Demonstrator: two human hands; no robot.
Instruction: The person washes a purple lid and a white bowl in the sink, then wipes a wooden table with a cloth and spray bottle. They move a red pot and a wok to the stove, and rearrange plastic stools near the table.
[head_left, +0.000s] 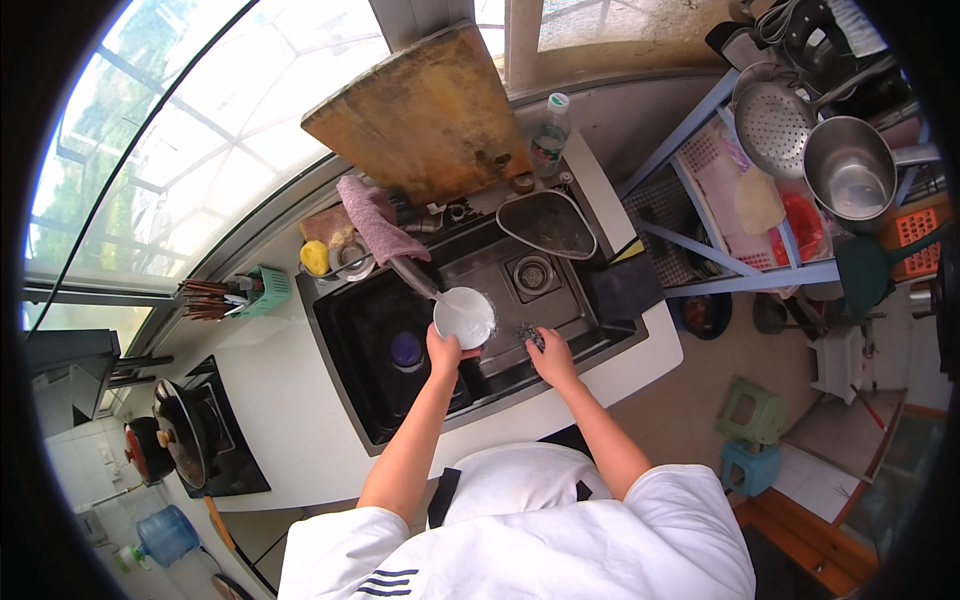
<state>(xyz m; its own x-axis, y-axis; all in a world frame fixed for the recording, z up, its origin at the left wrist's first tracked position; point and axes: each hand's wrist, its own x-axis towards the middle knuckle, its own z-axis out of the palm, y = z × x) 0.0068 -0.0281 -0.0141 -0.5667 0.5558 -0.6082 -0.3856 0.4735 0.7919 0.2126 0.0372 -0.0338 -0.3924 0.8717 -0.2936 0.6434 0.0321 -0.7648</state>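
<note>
My left hand grips a small white bowl by its rim and side, above the divide of the dark double sink. Water from the faucet runs into the bowl. A pink cloth is draped over the faucet. To the right, my right hand holds a steel wool scrubber above the right basin, below the drain strainer. A round purple object lies in the left basin.
A mesh strainer basket sits at the sink's back right corner. Behind stand a wooden cutting board and a plastic bottle. A green chopstick basket and a stove are left; a blue rack is right.
</note>
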